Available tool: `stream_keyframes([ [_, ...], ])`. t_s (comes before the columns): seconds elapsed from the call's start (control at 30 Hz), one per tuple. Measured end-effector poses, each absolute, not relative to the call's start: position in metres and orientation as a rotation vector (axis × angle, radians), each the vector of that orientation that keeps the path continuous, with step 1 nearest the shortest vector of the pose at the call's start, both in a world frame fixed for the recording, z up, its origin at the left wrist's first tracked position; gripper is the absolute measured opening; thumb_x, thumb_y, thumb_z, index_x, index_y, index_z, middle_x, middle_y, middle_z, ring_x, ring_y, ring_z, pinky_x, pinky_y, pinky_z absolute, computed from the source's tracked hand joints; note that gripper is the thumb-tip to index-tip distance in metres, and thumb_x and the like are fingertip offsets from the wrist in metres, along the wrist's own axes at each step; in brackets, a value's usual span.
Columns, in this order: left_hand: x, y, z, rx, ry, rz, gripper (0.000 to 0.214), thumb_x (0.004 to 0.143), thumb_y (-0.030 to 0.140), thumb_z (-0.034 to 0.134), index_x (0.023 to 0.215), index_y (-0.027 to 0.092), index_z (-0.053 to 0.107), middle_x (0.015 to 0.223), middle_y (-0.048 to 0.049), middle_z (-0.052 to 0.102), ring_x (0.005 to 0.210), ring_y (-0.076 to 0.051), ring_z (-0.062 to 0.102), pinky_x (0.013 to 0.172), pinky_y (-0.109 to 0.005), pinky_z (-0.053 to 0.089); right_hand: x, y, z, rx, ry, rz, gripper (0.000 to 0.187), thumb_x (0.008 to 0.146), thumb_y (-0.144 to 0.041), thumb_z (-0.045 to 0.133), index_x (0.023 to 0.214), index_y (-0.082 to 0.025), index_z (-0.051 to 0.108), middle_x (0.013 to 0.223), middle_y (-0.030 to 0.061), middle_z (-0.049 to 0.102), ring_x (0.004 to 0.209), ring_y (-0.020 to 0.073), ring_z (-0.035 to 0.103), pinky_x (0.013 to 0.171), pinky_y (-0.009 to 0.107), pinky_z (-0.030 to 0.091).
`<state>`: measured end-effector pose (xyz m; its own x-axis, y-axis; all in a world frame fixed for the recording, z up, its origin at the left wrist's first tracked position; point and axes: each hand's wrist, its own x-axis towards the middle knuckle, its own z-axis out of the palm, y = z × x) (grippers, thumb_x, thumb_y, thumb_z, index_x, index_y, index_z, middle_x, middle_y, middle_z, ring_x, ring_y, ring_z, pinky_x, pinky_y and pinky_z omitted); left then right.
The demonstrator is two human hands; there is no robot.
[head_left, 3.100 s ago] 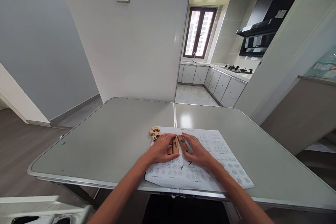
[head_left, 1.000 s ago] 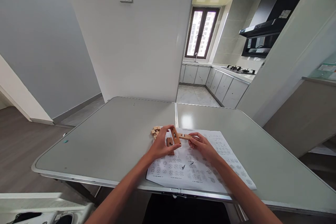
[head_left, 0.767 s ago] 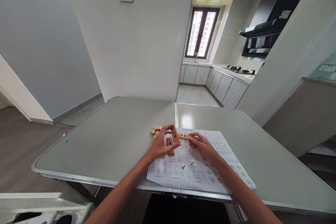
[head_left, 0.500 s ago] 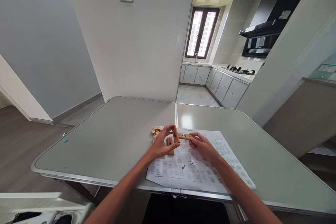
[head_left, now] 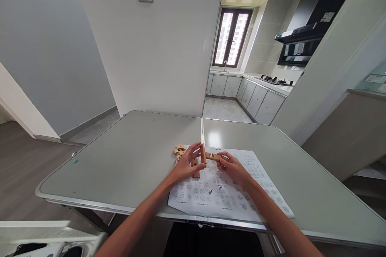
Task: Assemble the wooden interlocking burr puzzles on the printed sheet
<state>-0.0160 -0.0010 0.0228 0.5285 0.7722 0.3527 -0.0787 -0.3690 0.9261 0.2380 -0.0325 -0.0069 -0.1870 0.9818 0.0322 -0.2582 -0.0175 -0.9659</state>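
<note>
Between the thumb and fingers of my left hand (head_left: pixel 187 164) stands an upright brown wooden puzzle piece (head_left: pixel 203 154), gripped at its two ends. My right hand (head_left: pixel 229 164) pinches the right end of a notched wooden puzzle piece (head_left: pixel 212 156), whose left end meets the upright one. Whether the two are joined cannot be made out. Another brown wooden piece (head_left: pixel 196 174) lies on the paper below my left hand, partly hidden by the thumb. A printed sheet (head_left: pixel 211 204) with rows of small line drawings lies under both hands.
A small pile of pale wooden puzzle pieces (head_left: pixel 179 150) sits just beyond my left hand. The grey folding table (head_left: pixel 120 156) has a metal seam down its middle. A small teal object (head_left: pixel 75 161) lies near its left edge. Behind are a wall and a kitchen.
My left hand has turned the upright piece, so its narrow side now faces me instead of its slotted face. The notched piece in my right hand has hardly moved.
</note>
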Motion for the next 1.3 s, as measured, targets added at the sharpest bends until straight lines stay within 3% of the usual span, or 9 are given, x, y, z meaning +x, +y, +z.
stream_keyframes([
  [0.4,-0.019,0.001,0.022,1.744,0.648,0.965,0.079,0.080,0.034,0.086,0.149,0.033,0.049,0.160,-0.0093,0.047,0.142,-0.033,0.053,0.119,-0.052,0.044,0.240,-0.036,-0.008,-0.942,-1.216,1.434,0.046,0.083,-0.056,0.081,0.109,-0.024,0.063,0.078,-0.0015,0.063,0.072,0.0158,0.053,0.074,0.032,0.042],
  [0.57,-0.016,-0.006,0.027,1.816,0.784,0.927,0.087,0.071,0.035,0.092,0.148,0.031,0.051,0.149,-0.0124,0.059,0.132,-0.036,0.061,0.102,-0.052,0.058,0.232,-0.042,0.001,-0.982,-1.327,1.360,0.047,0.083,-0.061,0.079,0.106,-0.024,0.062,0.078,-0.0008,0.065,0.071,0.0173,0.055,0.073,0.034,0.043],
  [0.73,-0.015,-0.011,0.030,1.797,0.720,0.903,0.089,0.068,0.033,0.093,0.148,0.031,0.052,0.152,-0.0112,0.055,0.132,-0.034,0.060,0.098,-0.047,0.060,0.231,-0.044,0.003,-0.961,-1.385,1.388,0.045,0.085,-0.060,0.077,0.107,-0.025,0.061,0.081,0.0005,0.069,0.072,0.0176,0.056,0.075,0.035,0.043],
  [0.87,-0.014,-0.013,0.028,1.814,0.698,0.836,0.093,0.067,0.034,0.093,0.150,0.029,0.052,0.144,-0.0115,0.062,0.124,-0.033,0.066,0.089,-0.042,0.063,0.232,-0.043,-0.003,-0.939,-1.419,1.441,0.044,0.085,-0.057,0.079,0.109,-0.025,0.060,0.082,0.0005,0.070,0.070,0.0173,0.058,0.073,0.034,0.045],
  [1.3,-0.013,-0.019,0.033,1.873,0.673,0.802,0.094,0.067,0.033,0.094,0.150,0.029,0.051,0.135,-0.0116,0.068,0.122,-0.033,0.068,0.098,-0.048,0.061,0.226,-0.048,0.006,-0.920,-1.459,1.482,0.042,0.085,-0.055,0.080,0.106,-0.025,0.060,0.084,0.0023,0.075,0.069,0.0189,0.066,0.072,0.037,0.051],
])
